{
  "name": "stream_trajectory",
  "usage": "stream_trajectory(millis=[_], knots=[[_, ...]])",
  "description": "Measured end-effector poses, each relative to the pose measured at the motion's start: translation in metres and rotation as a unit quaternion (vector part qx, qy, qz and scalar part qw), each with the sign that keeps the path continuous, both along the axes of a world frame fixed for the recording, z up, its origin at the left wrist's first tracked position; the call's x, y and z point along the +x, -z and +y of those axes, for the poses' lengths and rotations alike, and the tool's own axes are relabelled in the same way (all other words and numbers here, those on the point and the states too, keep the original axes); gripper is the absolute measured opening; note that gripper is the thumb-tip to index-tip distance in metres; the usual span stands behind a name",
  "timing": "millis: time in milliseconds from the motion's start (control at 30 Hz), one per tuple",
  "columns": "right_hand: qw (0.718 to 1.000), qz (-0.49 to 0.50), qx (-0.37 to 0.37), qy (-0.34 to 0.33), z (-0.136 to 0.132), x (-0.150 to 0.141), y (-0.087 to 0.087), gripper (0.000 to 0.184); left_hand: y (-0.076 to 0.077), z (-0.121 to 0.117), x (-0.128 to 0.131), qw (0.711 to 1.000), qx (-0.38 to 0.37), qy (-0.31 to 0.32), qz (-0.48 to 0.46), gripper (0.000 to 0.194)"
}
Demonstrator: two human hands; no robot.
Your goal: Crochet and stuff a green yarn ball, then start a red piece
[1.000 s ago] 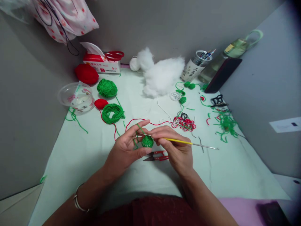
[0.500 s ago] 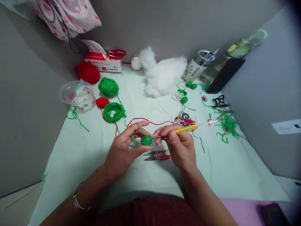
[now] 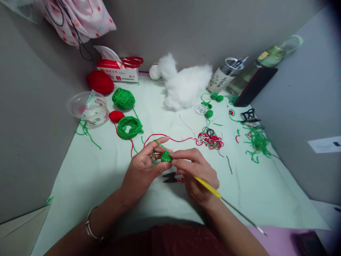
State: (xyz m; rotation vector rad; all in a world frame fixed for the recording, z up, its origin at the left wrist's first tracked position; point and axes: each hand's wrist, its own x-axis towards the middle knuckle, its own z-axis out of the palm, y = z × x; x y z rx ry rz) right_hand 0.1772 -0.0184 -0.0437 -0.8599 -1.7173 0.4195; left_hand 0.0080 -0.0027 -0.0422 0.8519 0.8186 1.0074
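Between the thumb and fingers of my left hand (image 3: pixel 144 161) sits a small green crochet piece (image 3: pixel 166 156), with green yarn running up over the raised index finger. My right hand (image 3: pixel 198 170) grips a crochet hook (image 3: pixel 207 186) with a yellow handle. One thin metal end of the hook meets the crochet piece, its tip hidden by fingers and yarn; the other end points down and right over my forearm. Thread snips (image 3: pixel 172 177) with dark blades lie on the table below, partly covered by my right hand.
White stuffing (image 3: pixel 188 87) lies at the back. Green yarn (image 3: pixel 130 127), red yarn (image 3: pixel 100 82) and a clear plastic bowl (image 3: pixel 89 110) are at left. Yarn scraps (image 3: pixel 258 140), a pen holder (image 3: pixel 226 74) and a dark phone-like slab (image 3: pixel 257 87) stand or lie at right.
My right hand has rolled over, swinging the hook's far end from up-right to down-right. Its fingertips are now closer to the crochet piece, which is tilted slightly.
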Motion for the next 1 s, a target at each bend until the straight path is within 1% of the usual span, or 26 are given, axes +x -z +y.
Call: stream_trajectory(millis=[100,167,200,267,300,367,400,433,467,500,533,600,633,700,767,800,867,900,1000], knots=[[0.999,-0.033,0.030,0.014,-0.001,0.000,0.002,0.029,0.000,-0.004,0.003,1.000,-0.009,-0.014,0.006,0.056],[1.000,-0.010,0.023,0.004,0.001,0.001,0.002,0.027,-0.001,-0.006,0.004,0.999,0.004,-0.028,0.029,0.062],[1.000,0.017,0.001,-0.004,0.003,0.002,0.002,0.025,-0.002,-0.007,0.003,0.998,0.013,-0.033,0.044,0.064],[0.991,0.102,-0.078,-0.034,0.009,0.003,0.003,0.020,-0.003,-0.007,0.001,0.997,0.031,-0.028,0.061,0.065],[0.979,0.155,-0.125,-0.053,0.012,0.004,0.003,0.017,-0.004,-0.007,0.000,0.997,0.037,-0.016,0.061,0.064],[0.942,0.248,-0.204,-0.097,0.018,0.005,0.005,0.014,-0.005,-0.005,-0.003,0.998,0.044,0.014,0.042,0.059],[0.926,0.279,-0.226,-0.114,0.019,0.005,0.005,0.014,-0.005,-0.004,-0.004,0.998,0.045,0.026,0.029,0.057],[0.918,0.294,-0.237,-0.120,0.020,0.005,0.006,0.014,-0.004,-0.003,-0.004,0.998,0.044,0.031,0.017,0.056],[0.921,0.291,-0.235,-0.112,0.019,0.003,0.006,0.014,-0.004,-0.002,-0.004,0.999,0.039,0.030,0.008,0.056],[0.933,0.269,-0.220,-0.091,0.018,0.002,0.006,0.014,-0.004,-0.001,-0.003,0.999,0.033,0.021,0.002,0.056],[0.952,0.230,-0.193,-0.064,0.015,0.000,0.005,0.014,-0.003,-0.001,-0.002,1.000,0.024,0.005,-0.001,0.057],[0.986,0.126,-0.106,0.000,0.006,-0.003,0.006,0.018,-0.002,-0.002,0.002,0.999,0.000,-0.032,-0.004,0.059],[0.995,0.072,-0.057,0.028,0.002,-0.003,0.007,0.021,-0.002,-0.004,0.004,0.999,-0.011,-0.047,-0.008,0.060],[0.997,-0.021,0.022,0.068,-0.005,-0.004,0.010,0.028,-0.003,-0.007,0.008,0.998,-0.027,-0.053,-0.021,0.060],[0.991,-0.073,0.066,0.094,-0.008,-0.003,0.014,0.034,-0.003,-0.010,0.010,0.998,-0.036,-0.029,-0.043,0.058],[0.989,-0.082,0.078,0.098,-0.007,-0.002,0.015,0.036,-0.003,-0.012,0.010,0.998,-0.040,-0.012,-0.057,0.057],[0.989,-0.068,0.090,0.100,-0.005,-0.002,0.014,0.038,-0.003,-0.012,0.009,0.996,-0.046,0.011,-0.080,0.056],[0.990,-0.058,0.089,0.096,-0.003,-0.002,0.013,0.038,-0.003,-0.012,0.009,0.995,-0.048,0.011,-0.085,0.055],[0.993,-0.061,0.064,0.082,-0.001,-0.003,0.007,0.041,-0.003,-0.010,0.006,0.996,-0.046,-0.015,-0.078,0.053]])
